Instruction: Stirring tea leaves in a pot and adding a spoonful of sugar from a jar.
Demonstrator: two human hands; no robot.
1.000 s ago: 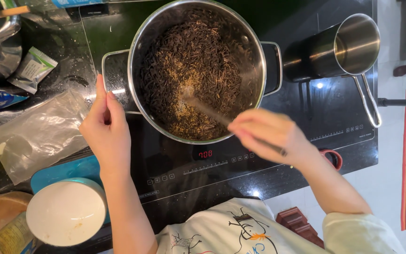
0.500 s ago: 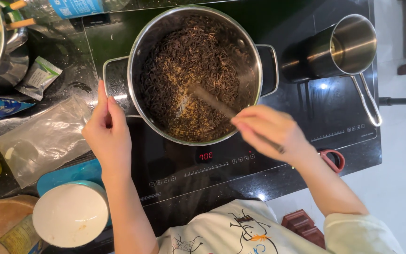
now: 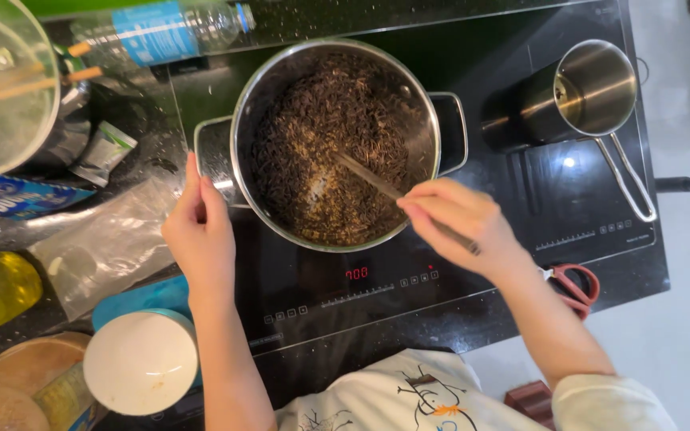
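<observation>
Near left: we see a round white bowl (image 3: 141,363) on a blue mat beside the black glass induction hob (image 3: 473,275).
Left hand (image 3: 200,231): fingers held straight and together, gripping nothing; we note the fingertips touching the left side handle of the pot.
Right hand (image 3: 461,219): fingers closed around the near end of a long slim stirring stick (image 3: 397,194).
Stick: it slants from the hand leftward and away, its far tip sunk in the food.
Pot: a round stainless-steel pot (image 3: 337,144) sits on the hob, filled with dark brown shredded food (image 3: 321,156).
Right: red-handled scissors (image 3: 573,283) lie at the hob's near edge.
Far right: a small steel saucepan (image 3: 580,100) stands well apart.
Far left: a clear plastic bottle (image 3: 161,32) lies on its side.
</observation>
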